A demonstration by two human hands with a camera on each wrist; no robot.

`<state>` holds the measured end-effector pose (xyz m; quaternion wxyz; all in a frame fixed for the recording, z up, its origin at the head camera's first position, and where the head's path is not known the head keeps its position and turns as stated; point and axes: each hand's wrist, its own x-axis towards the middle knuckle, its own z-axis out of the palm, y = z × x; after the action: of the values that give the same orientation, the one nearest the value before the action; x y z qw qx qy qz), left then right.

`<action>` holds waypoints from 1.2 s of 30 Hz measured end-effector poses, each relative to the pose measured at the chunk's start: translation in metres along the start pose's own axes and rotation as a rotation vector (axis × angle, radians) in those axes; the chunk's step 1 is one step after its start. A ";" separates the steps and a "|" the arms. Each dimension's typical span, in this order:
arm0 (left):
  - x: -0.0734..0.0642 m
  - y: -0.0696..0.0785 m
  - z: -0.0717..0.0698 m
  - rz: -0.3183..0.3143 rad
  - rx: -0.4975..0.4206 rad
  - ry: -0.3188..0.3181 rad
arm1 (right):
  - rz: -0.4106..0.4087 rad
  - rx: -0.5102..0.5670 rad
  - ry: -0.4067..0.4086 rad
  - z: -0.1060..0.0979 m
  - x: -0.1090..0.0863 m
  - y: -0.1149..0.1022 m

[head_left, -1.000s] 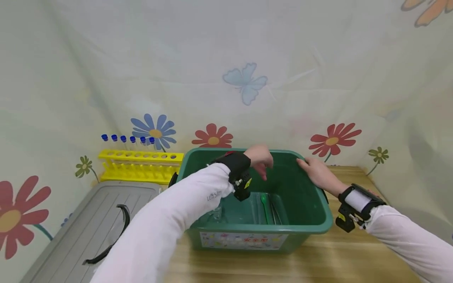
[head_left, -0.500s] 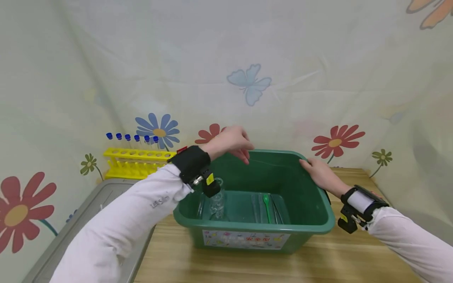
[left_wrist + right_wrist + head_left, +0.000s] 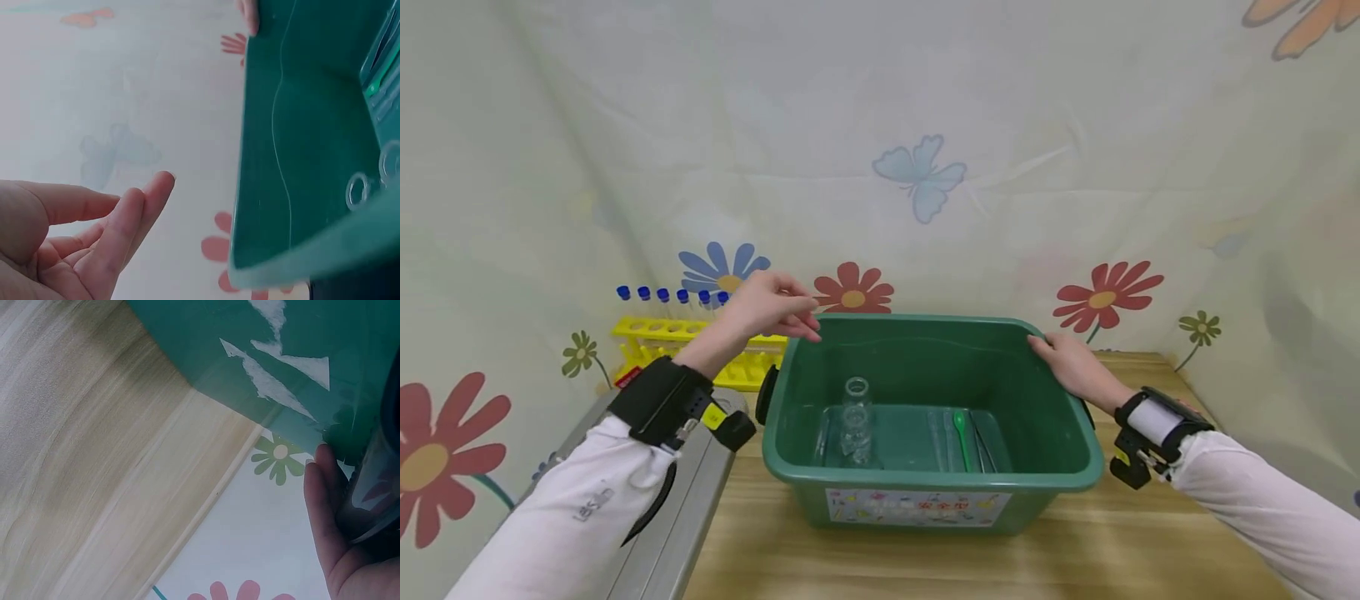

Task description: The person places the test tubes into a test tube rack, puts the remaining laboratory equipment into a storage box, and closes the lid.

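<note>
My left hand (image 3: 767, 307) hovers above the left back corner of a green plastic bin (image 3: 932, 482). In the left wrist view the fingers of that hand (image 3: 94, 244) are stretched out, thumb near the forefinger, and nothing shows between them. At the bin's right end my right hand (image 3: 1072, 367) grips the rim; the right wrist view shows fingers (image 3: 322, 506) beside the dark handle (image 3: 365, 500). Clear glass vessels (image 3: 856, 421) stand at the left inside the bin. A green spoon (image 3: 961, 437), metal tweezers (image 3: 982, 442) and clear slim pieces (image 3: 936, 433) lie toward the right.
A yellow test tube rack (image 3: 655, 329) with several blue-capped tubes (image 3: 662, 296) stands left of the bin. In front of it lies a grey lid (image 3: 700, 500) with a black handle (image 3: 655, 508). A flower-printed cloth (image 3: 1000, 208) hangs behind the wooden table (image 3: 925, 567).
My left hand has moved left, from over the bin's middle to beyond its left back corner, uncovering the glass vessels. The right hand has stayed on the rim.
</note>
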<state>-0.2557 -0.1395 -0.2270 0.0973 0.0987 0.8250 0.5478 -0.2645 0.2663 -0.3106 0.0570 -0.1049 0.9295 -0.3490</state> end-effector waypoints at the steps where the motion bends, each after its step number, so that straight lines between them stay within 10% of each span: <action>1: -0.003 -0.005 -0.005 0.002 -0.004 0.014 | 0.002 -0.003 0.002 0.000 0.000 0.000; 13: -0.051 -0.053 -0.045 -0.044 0.063 0.145 | 0.001 -0.005 0.000 0.000 0.000 0.000; 24: -0.077 -0.125 -0.059 -0.164 0.156 0.174 | -0.007 -0.024 0.012 0.000 -0.002 -0.001; 36: -0.102 -0.193 -0.056 -0.304 0.520 0.131 | -0.017 -0.010 0.010 0.000 -0.001 -0.001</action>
<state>-0.1832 -0.2898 -0.3788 0.0965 -0.0399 0.9473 0.3027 -0.2632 0.2656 -0.3103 0.0488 -0.1113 0.9305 -0.3455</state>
